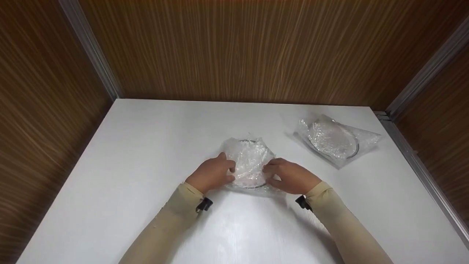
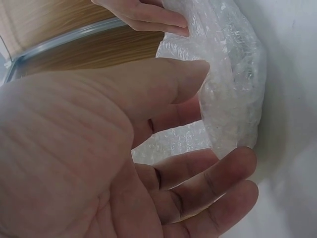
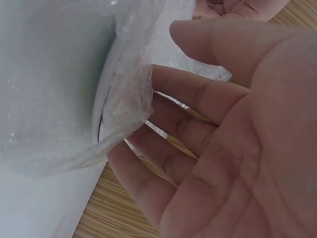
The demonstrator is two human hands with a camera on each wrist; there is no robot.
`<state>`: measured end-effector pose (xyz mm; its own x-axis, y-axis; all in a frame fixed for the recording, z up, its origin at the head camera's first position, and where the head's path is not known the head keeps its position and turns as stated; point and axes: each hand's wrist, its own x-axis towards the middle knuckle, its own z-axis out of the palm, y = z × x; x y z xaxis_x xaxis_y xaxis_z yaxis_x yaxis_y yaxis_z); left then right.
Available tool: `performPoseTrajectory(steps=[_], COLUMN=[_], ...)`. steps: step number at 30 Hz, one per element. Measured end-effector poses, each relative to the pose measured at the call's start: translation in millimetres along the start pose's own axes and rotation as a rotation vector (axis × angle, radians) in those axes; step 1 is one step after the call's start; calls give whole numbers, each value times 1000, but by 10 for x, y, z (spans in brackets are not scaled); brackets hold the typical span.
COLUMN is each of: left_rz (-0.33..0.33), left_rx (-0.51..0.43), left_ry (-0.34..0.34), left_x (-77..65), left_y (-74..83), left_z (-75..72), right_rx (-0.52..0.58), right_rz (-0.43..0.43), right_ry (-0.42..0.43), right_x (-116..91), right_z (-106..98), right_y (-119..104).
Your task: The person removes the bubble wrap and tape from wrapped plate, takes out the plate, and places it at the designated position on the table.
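Note:
A round plate with a dark rim lies inside clear bubble wrap near the middle of the white table. At its left side my left hand pinches the wrap's edge; in the left wrist view the thumb lies on the plastic with the index finger behind it. On the opposite side is my right hand. Its fingers reach fairly straight against the wrap, while the thumb stands apart from it. Through the plastic, the plate's edge shows in the right wrist view.
Another round, dark-rimmed item in bubble wrap lies at the back right of the white table. Wood-grain panels enclose the back and both sides, with a metal rail along the right edge.

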<state>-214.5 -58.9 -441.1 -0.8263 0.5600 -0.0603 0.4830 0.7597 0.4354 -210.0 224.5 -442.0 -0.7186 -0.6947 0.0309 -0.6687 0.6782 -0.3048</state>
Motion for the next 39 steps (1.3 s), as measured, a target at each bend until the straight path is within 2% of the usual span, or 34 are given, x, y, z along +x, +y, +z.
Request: performPoseTrajectory(steps=[17,27,39], left_rz=[-28,-15,10], left_rx=[29,69,84], left_ry=[-35,-51,-72], left_x=[-31,-30,-94], left_y=[42,60,120], left_z=[10,14,-31], right_rx=[-17,-44,-104], right_rz=[-39,-97,-83], right_ry=[19,42,19], right_x=[-8,6,15], right_z=[13,15,25], right_y=[-44,-68,-166])
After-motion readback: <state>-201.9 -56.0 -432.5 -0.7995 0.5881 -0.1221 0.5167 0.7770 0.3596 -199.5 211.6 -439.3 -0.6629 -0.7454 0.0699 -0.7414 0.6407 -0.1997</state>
